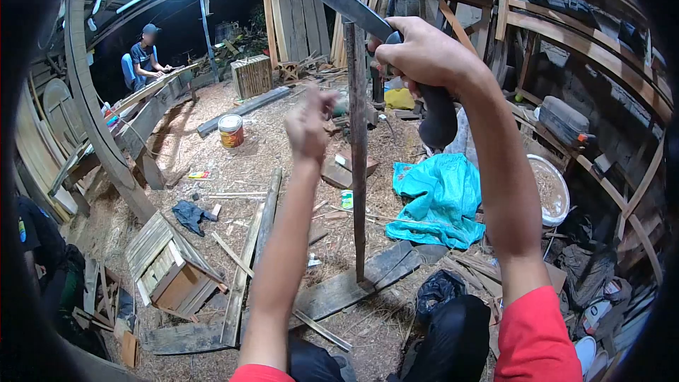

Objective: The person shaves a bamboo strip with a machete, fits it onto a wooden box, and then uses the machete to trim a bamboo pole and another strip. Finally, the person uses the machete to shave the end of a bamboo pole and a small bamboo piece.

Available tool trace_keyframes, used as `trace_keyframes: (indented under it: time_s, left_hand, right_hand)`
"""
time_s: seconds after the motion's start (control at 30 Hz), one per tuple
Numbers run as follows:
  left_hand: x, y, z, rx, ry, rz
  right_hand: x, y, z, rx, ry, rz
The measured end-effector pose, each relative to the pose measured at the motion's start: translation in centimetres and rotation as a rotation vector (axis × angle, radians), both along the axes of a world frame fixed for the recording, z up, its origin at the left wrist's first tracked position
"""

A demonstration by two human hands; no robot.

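Observation:
My right hand [424, 56] is closed around the dark, curved handle of a machete [346, 3], whose broad blade points up and to the left. The blade crosses the top end of a narrow wooden stick [358, 155] in this view. That stick stands upright, its foot on a dark plank [339, 290] lying on the ground in front of my knees. Raised just left of the stick is my left hand [308, 124], smeared by motion, so its fingers do not show clearly.
Wood shavings cover the ground. A teal tarp [442, 194] lies right of the stick, with a white tub [548, 187] beyond it. A small wooden box [173, 269] leans at the left. A paint bucket [230, 131] stands farther back. Another person [145, 60] sits at a long bench.

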State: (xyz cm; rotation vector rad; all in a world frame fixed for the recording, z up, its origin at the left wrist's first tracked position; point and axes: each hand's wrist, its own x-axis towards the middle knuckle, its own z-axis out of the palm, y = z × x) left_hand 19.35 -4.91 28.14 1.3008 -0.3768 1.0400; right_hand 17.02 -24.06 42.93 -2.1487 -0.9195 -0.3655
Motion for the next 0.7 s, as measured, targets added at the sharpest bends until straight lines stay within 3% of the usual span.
trace_keyframes:
  time_s: [0.03, 0.13, 0.17, 0.2, 0.23, 0.27, 0.3, 0.33, 0.4, 0.43, 0.53, 0.57, 0.6, 0.7]
  left_hand:
    - [-0.1, 0.9, 2.7, 0.054, -0.060, 0.215]
    - [1.4, 4.0, 12.9, 0.262, -0.334, 0.473]
    - [1.6, 4.8, 16.9, 0.459, -0.464, 0.675]
    - [4.0, 6.6, 21.3, 0.678, -0.761, 0.836]
    - [5.3, 7.5, 24.7, 0.871, -0.746, 0.910]
    - [4.9, 4.3, 27.1, 0.805, -1.083, 0.829]
    - [5.3, 5.1, 28.7, 1.125, -0.785, 0.758]
    - [4.1, 4.1, 27.5, 1.346, -0.527, 0.983]
    - [13.5, 8.0, 25.6, 1.367, -0.417, 0.812]
    - [10.2, 6.4, 24.0, 1.312, -0.189, 0.689]
    - [7.9, 6.6, 24.4, 1.195, 0.162, 0.691]
    - [8.6, 7.8, 24.1, 1.264, -0.066, 0.774]
    - [9.2, 9.1, 24.3, 1.307, -0.117, 0.863]
    - [6.4, 8.1, 22.9, 1.070, -0.168, 0.741]
  right_hand:
    - [0.1, -0.2, 0.1, 0.007, 0.040, -0.002]
    - [0.5, -1.0, 0.4, -0.046, 0.016, -0.057]
    - [0.6, -1.4, 0.6, -0.035, 0.031, -0.033]
    - [0.7, -1.7, 0.7, -0.026, 0.046, -0.006]
    - [0.8, -1.9, 0.8, -0.021, 0.066, 0.025]
    - [0.7, -2.0, 0.9, -0.023, 0.069, 0.028]
    - [0.4, -2.2, 1.1, -0.026, 0.076, 0.034]
    - [0.1, -2.3, 1.2, -0.028, 0.087, 0.042]
    - [-0.3, -2.5, 1.4, -0.029, 0.114, 0.072]
    - [-0.2, -2.3, 1.4, -0.027, 0.119, 0.079]
    - [-1.1, -1.4, 1.9, -0.072, 0.066, 0.045]
    - [-0.7, -1.2, 1.9, -0.093, 0.033, 0.042]
    - [-0.5, -1.1, 1.9, -0.109, -0.003, 0.040]
    - [-1.1, -1.2, 2.0, -0.110, 0.000, 0.080]
